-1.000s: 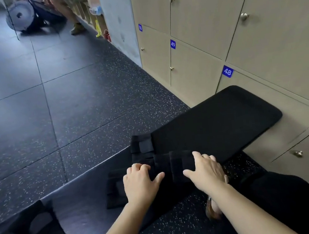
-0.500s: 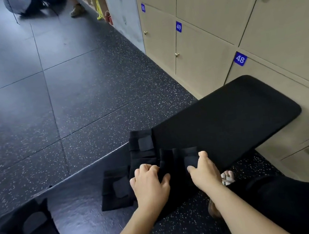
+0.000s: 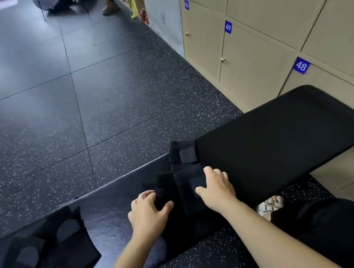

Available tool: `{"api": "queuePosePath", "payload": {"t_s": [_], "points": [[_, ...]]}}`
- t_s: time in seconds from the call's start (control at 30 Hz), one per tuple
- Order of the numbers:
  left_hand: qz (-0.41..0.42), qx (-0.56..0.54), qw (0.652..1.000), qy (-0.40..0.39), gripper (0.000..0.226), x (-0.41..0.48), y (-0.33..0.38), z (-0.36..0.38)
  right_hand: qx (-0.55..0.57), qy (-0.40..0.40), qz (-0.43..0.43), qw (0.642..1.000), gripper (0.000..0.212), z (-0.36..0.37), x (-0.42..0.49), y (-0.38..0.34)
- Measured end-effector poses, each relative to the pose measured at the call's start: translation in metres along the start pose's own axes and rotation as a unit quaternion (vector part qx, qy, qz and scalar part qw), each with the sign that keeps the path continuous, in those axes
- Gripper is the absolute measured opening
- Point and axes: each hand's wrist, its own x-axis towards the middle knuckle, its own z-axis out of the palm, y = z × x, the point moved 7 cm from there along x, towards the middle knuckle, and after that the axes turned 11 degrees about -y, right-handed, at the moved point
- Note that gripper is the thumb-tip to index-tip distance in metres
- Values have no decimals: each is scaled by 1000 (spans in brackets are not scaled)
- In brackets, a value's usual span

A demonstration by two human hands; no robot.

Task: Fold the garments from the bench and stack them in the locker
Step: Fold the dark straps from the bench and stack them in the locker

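Both my forearms (image 3: 269, 231) are bare and reaching out ahead, wrists pretty straight, palms down. My left hand (image 3: 149, 213) has its fingers curled over, knuckles up, digging into the black garment (image 3: 186, 189), thumb poking out sideways. My right hand (image 3: 218, 189) sits just beside it, fingers spread and gently arched, pressing down.

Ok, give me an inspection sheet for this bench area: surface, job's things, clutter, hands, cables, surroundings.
Surface: black padded bench, beside the lockers.
Job's things: black garment partly folded at the bench's near end; second black garment lies apart, lower left.
Clutter: nothing seen.
Hands: left hand grips the garment; right hand presses on its folded flap.
Cables: nothing seen.
Surroundings: lockers 48, 49, 50 closed; speckled dark floor; someone's shoe far off.
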Motion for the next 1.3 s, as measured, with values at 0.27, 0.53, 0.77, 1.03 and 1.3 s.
{"api": "queuePosePath", "payload": {"t_s": [0.27,0.53,0.77,1.03,1.3], "points": [[84,-63,994,-17,16,5,28,7,16,-17,40,999,46,11,12,0],[73,-140,986,-53,36,6,35,8,44,-2,16,999,46,12,4,-1],[67,-169,978,-101,13,3,59,21,115,1,16,993,64,-2,1,25],[-1,-370,911,-182,6,-3,88,55,201,20,20,979,65,-26,-4,60],[52,-443,856,-260,14,-18,124,48,290,44,-48,955,44,-67,-24,69]]}}
